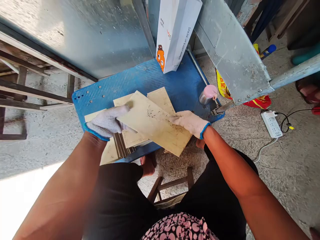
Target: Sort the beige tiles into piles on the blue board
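Note:
A long cream-coloured flat panel [156, 121] with dark specks is held tilted above a blue bench. My left hand [108, 121], in a white knit glove with a blue cuff, grips its left end, thumb on top and fingers beneath. My right hand [190, 122], gloved the same way, is closed on the panel's upper right edge; its fingertips are partly hard to make out. Below lie more cream panels [161, 96], some overlapping at angles. A stack of panels [110, 151] sits at the front left of the bench, its layered edges showing.
On the blue bench [135, 76] stand a white box [172, 36] and a steel cup with a pink lid [210, 91]. Metal sheeting [100, 33] rises behind, and a grey metal plate [232, 50] juts in at right. A power strip [272, 125] lies on the floor. A wooden stool [172, 185] is between my legs.

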Available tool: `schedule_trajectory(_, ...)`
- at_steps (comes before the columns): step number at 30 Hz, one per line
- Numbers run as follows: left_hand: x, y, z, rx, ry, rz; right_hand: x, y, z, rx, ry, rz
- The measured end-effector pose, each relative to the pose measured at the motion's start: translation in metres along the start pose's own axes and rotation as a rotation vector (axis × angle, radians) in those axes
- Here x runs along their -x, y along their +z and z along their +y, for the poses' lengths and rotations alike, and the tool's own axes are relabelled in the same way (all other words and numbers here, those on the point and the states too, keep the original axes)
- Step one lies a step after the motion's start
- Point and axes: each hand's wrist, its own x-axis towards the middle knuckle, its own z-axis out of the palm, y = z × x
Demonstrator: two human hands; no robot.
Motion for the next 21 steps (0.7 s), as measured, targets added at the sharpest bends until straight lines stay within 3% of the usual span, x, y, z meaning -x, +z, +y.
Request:
schedule_trajectory(4, -0.003, 0.014, 0.003, 0.217, 0.193, -0.082, -0.002, 0.001, -0.007, -0.108, -0.072, 0.122)
schedule_trajectory(8, -0.013, 0.047, -0.02, 0.423, 0.18, -0.096, -0.007, -0.003, -0.007, -0.033, -0.086, 0.265)
schedule_trajectory(14, -0.016, 0.113, -0.066, 0.489, 0.019, 0.152, -0.013, -0.007, -0.003, 0.49, -0.038, 0.439)
schedule_trajectory(17, -0.018, 0.127, -0.068, 0.481, 0.05, 0.201, -0.013, -0.001, -0.003, 0.707, -0.011, 0.453)
schedule_trajectory(21, -0.033, 0.132, -0.058, 0.47, 0.049, 0.202, -0.011, 0.014, -0.004, 0.882, -0.016, 0.433)
